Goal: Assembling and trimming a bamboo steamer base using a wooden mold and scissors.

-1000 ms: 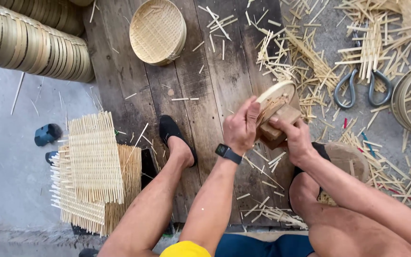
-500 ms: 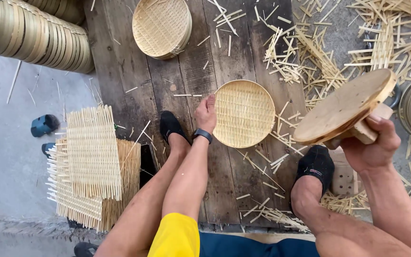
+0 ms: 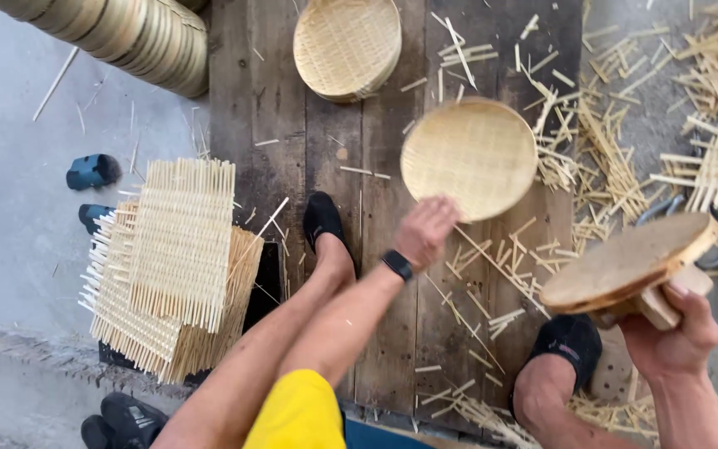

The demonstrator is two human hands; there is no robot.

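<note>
We are looking down past a yellow sleeve (image 3: 299, 411) and our own bare legs to two black shoes, the left shoe (image 3: 323, 219) planted on the dark wooden boards (image 3: 376, 274) and the right shoe (image 3: 571, 342) nearer us, at the boards' right edge. Our right hand (image 3: 675, 333) is gripping a block under a round wooden disc (image 3: 625, 262), fingers closed around it, holding the disc tilted above the ground at the right, just above the right shoe. Our left hand (image 3: 425, 229), wearing a black watch (image 3: 396, 265), is reaching out over the boards, its fingers loosely curled and blurred, so we cannot tell whether they are touching the round woven tray (image 3: 469, 156) just beyond them. That tray is sitting tilted in the middle of the boards. To the left, square woven mats (image 3: 168, 266) are lying stacked at the boards' edge. Loose bamboo strips (image 3: 608, 158) are littering the right side. Farther off, a stack of trays (image 3: 346, 46) is resting on the boards, and a row of bamboo hoops (image 3: 118, 33) is lying at the far left.
</note>
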